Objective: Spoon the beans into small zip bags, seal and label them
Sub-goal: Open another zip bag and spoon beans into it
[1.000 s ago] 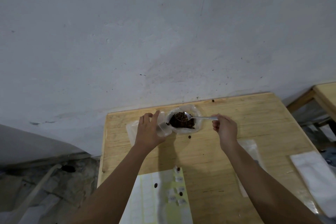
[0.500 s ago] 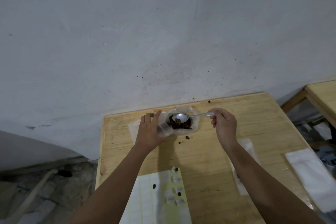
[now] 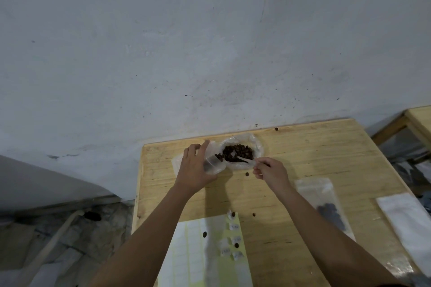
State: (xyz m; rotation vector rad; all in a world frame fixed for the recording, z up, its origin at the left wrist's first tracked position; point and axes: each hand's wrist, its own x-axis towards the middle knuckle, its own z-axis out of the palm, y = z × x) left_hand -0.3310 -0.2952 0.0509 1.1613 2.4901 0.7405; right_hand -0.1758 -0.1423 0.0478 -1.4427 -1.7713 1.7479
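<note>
The table (image 3: 326,154) is pale, matt, grainy wood. The small zip bag (image 3: 214,166) in the fingers of the left hand (image 3: 194,168) and the crinkled bigger bag (image 3: 257,144) beyond them are glossy clear plastic. The spoon (image 3: 242,159) pinched by the right hand (image 3: 271,171) looks smooth white plastic.

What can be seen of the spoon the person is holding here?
The spoon is small and pale, white or clear plastic by its look, with a thin straight handle. The right hand pinches the handle's end between its fingertips. The spoon lies nearly level, bowl pointing away from the hand and dipped into the dark beans inside the open clear bag at the table's far edge. Whether the bowl carries beans cannot be told.
</note>
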